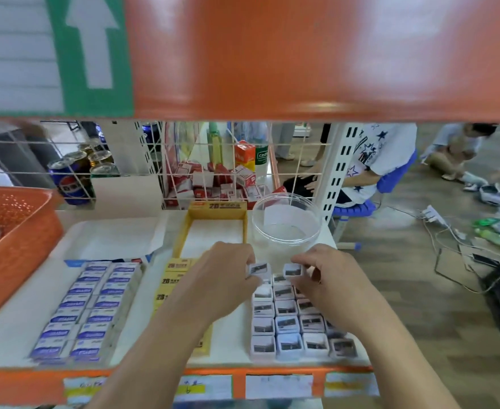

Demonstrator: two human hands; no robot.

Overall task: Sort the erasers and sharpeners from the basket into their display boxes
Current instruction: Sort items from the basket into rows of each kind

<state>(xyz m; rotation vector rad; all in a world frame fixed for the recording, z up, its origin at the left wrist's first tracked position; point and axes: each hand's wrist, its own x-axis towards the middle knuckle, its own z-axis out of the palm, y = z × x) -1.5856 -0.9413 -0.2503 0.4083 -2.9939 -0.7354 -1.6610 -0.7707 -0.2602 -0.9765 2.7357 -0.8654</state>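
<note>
You're pinching white sharpener (259, 268) in left hand (222, 280), second sharpener (293, 270) in right hand (330, 278), both at far end of sharpener rows (290, 323). Orange basket (18, 246) sitting far left, beside blue eraser packs (89, 308).

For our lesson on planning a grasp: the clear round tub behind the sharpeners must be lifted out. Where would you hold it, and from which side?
Probably pinch the near rim of the clear tub, reaching in from the front over the sharpeners. It stands upright with its top open, so a thumb can slip inside the wall, and the yellow box stands close on its left.
</note>
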